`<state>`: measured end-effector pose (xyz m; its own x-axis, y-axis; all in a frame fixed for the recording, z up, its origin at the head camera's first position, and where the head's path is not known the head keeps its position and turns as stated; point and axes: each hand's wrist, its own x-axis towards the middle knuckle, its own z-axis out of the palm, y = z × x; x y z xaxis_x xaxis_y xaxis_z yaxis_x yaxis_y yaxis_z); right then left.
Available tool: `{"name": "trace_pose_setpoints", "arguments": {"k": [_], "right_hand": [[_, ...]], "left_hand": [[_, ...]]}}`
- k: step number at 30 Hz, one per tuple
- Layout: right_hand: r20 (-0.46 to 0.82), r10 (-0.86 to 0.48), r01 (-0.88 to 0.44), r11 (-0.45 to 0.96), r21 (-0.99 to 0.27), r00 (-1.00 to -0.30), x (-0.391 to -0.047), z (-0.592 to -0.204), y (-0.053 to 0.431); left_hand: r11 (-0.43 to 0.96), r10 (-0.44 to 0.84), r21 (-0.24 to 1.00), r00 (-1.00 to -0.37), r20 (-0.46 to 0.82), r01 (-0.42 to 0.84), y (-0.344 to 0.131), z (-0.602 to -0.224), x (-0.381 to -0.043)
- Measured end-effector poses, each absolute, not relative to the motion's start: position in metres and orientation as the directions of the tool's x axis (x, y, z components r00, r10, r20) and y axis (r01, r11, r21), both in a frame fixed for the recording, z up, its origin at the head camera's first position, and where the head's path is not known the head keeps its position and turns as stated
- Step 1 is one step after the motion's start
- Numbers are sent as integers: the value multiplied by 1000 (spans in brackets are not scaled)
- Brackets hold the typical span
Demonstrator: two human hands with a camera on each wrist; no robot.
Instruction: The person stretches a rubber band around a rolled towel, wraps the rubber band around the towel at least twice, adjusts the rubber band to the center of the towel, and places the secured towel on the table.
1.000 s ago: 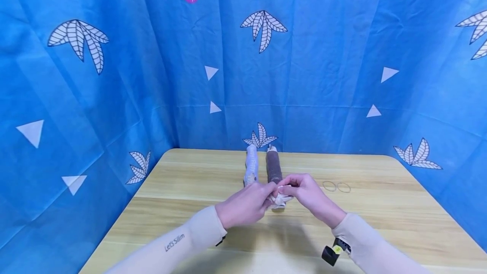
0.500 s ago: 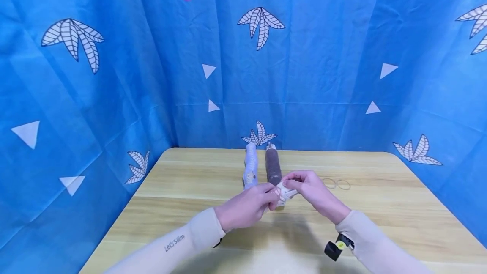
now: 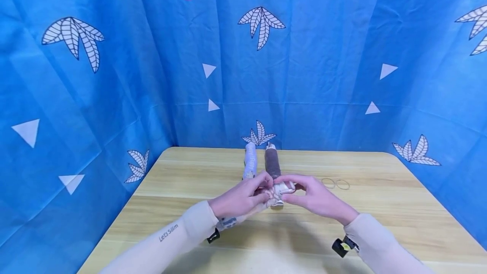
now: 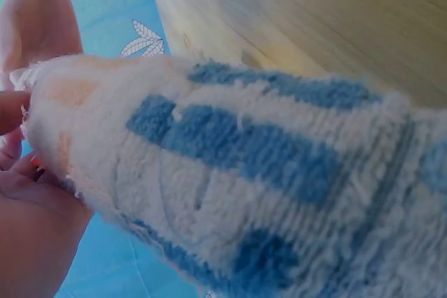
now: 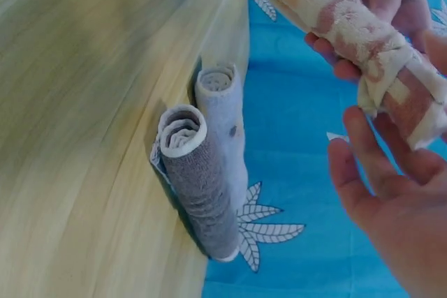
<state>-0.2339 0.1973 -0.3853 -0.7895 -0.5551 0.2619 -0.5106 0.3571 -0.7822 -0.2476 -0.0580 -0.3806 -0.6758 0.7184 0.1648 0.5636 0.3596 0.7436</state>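
Both hands hold a rolled towel, white with blue and orange-pink patterns, slanting above the table. My left hand grips the roll near its far end, the fingers curled round it in the right wrist view. In the left wrist view the body of the rolled towel fills the middle. My right hand holds the far end between thumb and fingers. There, folded-over cloth wraps the end of the rolled towel, and a fingertip of the right hand touches this fold.
A lavender rolled towel and a grey-brown rolled towel lie side by side on the wooden table, beyond the hands. Two thin rubber bands lie to the right. A blue patterned curtain surrounds the table.
My right thumb and fingers have spread from a pinch to a wider hold round the roll's end. My left hand has turned, exposing the patterned roll beneath its wrist.
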Motion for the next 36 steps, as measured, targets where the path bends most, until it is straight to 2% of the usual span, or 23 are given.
{"name": "trace_pose_setpoints", "arguments": {"k": [7,16,20,29,33,36], "right_hand": [[289,-466,-490,398,-775,-836,-232,-383,190],[330,-329,-447,401,-800,-885,-231,-386,181],[330,-289,-425,392,-815,-899,-231,-386,178],[315,-272,-402,376,-835,-909,-230,-386,176],[294,-270,-380,362,-851,-917,-233,-389,176],[277,-283,-368,353,-860,-918,-234,-389,177]], "left_hand": [[324,723,698,-643,252,638,-53,-384,-245],[382,635,543,-639,433,748,-47,-397,-239],[391,642,474,-603,473,789,-46,-395,-240],[385,693,354,-520,499,853,-42,-392,-245],[358,716,354,-497,490,864,-42,-393,-247],[345,722,384,-504,474,856,-43,-394,-249]]}}
